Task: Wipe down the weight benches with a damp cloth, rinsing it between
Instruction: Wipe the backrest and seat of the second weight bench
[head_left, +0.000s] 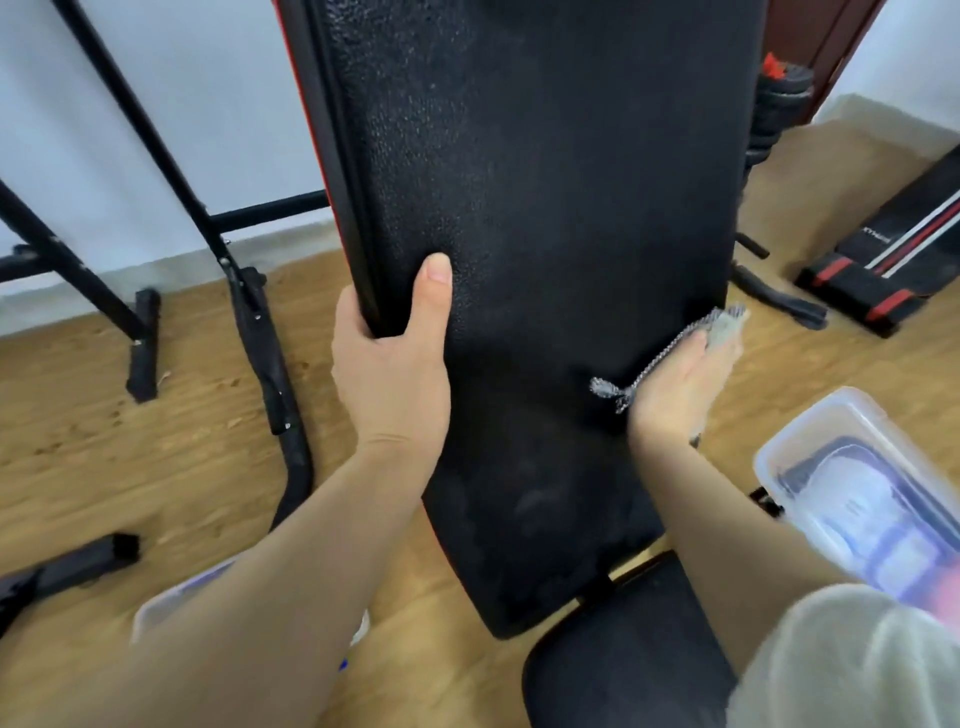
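Observation:
A black padded weight bench back pad (545, 208) rises at an incline through the middle of the view, with its round seat (623, 670) below. My left hand (389, 358) grips the pad's left edge, thumb on the front face and fingers wrapped behind. My right hand (685, 379) presses a grey cloth (722, 325) against the pad's right edge; the cloth's hem sticks out past the fingertips and near the wrist. Whether the fingers are curled round the cloth is hidden.
A clear plastic tub (852, 488) sits on the wooden floor at the right, another clear tub (171, 603) partly hidden under my left forearm. Black stand legs (260, 353) stand to the left. A folded bench (893, 260) and weight plates (779, 104) are at the right back.

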